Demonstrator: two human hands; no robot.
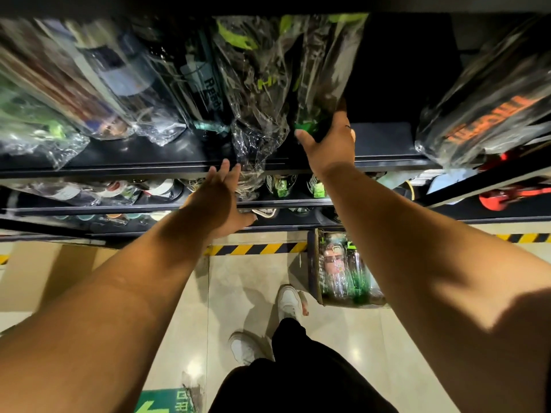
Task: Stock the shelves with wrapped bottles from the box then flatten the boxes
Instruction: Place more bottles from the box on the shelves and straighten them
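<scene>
Black trousers (pixel 298 377), one pair, nearest the camera, above two white shoes (pixel 288 302) set on a glossy beige tiled floor (pixel 357 353). A green floor marking (pixel 162 402) is partly visible at the bottom edge. A cardboard box (pixel 312 260) stands open on the floor just right of the forward shoe and against the foot of the shelving. It holds several wrapped bottles (pixel 343 269) in clear film, with green and pink parts showing. Yellow-and-black hazard tape (pixel 256 248) runs along the floor at the shelving base. Two bare forearms reach up and forward. The left grip (pixel 217 201) is wide, fingers straight and spread and holding nothing. It is raised below the front edge of the upper shelf (pixel 384 138), its fingertips just beside the crinkled film tail of a lime-marked bottle (pixel 256 84); contact cannot be told. Behind it, the lower shelves (pixel 89 210) carry rows of further wrapped stock, small and blurred. The right grip (pixel 328 141) is closed round the base of a green-capped wrapped bottle (pixel 322 70), thumb on the left side and fingers on the right. This bottle is on the upper shelf, touching the lime-marked bottle on its left, with bare dark shelf on its right. Further left on that shelf is a teal-lettered bottle (pixel 208 90) among other blurred wrapped bottles. Well apart to the right is an orange-lettered bottle (pixel 489 108), with red items (pixel 501 195) below it.
</scene>
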